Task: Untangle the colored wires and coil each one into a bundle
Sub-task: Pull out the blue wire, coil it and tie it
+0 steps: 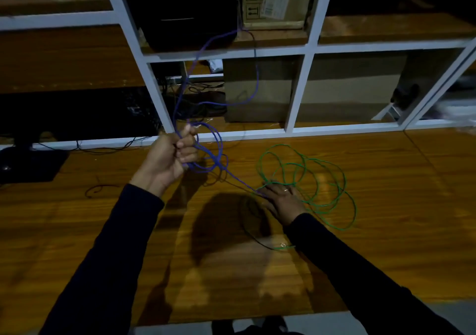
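My left hand (171,158) is raised above the wooden table (386,244) and grips several loops of the blue wire (217,145). From the fist one blue strand runs down and right to my right hand (282,200). Another long blue loop swings up in the air toward the shelf. My right hand rests flat with straight fingers on the table, pressing on the near-left edge of the green wire (319,180). The green wire lies in loose overlapping loops to the right. A thin dark wire (253,240) curves on the table below my right hand.
A white frame partition (298,89) stands along the table's far edge, with cardboard boxes (260,89) behind it. A dark monitor base (28,164) sits far left with black cables. A short dark wire scrap (99,189) lies on the left of the table.
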{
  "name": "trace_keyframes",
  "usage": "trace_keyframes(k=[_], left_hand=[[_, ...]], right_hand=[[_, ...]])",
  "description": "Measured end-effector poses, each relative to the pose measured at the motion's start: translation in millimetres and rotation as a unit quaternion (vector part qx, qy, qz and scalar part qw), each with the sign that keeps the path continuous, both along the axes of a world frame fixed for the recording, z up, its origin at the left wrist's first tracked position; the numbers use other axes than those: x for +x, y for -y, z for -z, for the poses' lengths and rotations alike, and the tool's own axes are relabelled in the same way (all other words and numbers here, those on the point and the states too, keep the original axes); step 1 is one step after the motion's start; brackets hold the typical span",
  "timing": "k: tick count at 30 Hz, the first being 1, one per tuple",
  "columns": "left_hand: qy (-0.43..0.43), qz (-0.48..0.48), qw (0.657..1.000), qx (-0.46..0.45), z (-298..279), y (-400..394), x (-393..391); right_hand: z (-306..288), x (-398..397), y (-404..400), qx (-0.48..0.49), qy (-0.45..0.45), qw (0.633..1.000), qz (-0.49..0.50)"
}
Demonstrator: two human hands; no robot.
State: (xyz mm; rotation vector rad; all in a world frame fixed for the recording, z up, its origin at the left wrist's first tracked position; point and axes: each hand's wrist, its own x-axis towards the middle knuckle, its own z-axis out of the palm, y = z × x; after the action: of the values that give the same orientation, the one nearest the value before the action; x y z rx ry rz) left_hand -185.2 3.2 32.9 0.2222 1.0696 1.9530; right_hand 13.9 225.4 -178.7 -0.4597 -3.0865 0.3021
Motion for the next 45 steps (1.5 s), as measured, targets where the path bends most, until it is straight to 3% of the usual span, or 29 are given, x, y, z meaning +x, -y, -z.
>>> trace_keyframes(k=[9,14,16,18,20,23,25,28,30,33,35,37,40,43,45], left_hand=[[-0.016,-0.05,0.998,-0.022,-1,37,-18],[-0.031,-0.057,0.994,-0.088,13,30,-3],[-0.064,-0.059,0.987,-0.136,16,23,9],[-0.11,-0.064,0.973,-0.192,21,16,18],[-0.154,-0.068,0.954,-0.249,25,11,26],[-0.217,-0.046,0.912,-0.345,34,9,36],[-0.274,-0.027,0.876,-0.397,39,10,41],[-0.37,-0.031,0.817,-0.441,38,12,47],[-0.404,-0.044,0.799,-0.444,30,14,48],[-0.37,-0.02,0.853,-0.368,13,19,51],[-0.262,-0.014,0.924,-0.277,6,22,51],[-0.155,-0.001,0.971,-0.182,0,25,48],[-0.092,0.013,0.99,-0.101,-6,33,42],[-0.065,0.035,0.996,-0.044,-9,41,42],[-0.042,0.05,0.998,-0.003,-11,44,42]], right_hand=[[-16,11,-74,0.025,0.107,0.989,0.1],[-70,-2,-59,0.019,0.145,0.982,0.119],[-107,-9,-36,-0.024,0.091,0.986,0.138],[-136,-12,-7,-0.056,-0.061,0.988,0.127],[-161,-17,27,-0.089,-0.209,0.969,0.098],[-188,-25,77,-0.158,-0.354,0.921,0.03],[-193,-30,102,-0.172,-0.373,0.911,-0.022],[-174,-41,112,-0.099,-0.274,0.956,-0.015],[-157,-47,104,-0.039,-0.236,0.971,0.01],[-143,-54,93,-0.032,-0.214,0.976,-0.007],[-143,-63,90,-0.087,-0.177,0.98,-0.035],[-145,-74,87,-0.167,-0.143,0.974,-0.05],[-148,-80,81,-0.369,-0.145,0.915,-0.073],[-146,-77,85,-0.465,-0.173,0.866,-0.067],[-138,-79,93,-0.557,-0.163,0.814,-0.043]])
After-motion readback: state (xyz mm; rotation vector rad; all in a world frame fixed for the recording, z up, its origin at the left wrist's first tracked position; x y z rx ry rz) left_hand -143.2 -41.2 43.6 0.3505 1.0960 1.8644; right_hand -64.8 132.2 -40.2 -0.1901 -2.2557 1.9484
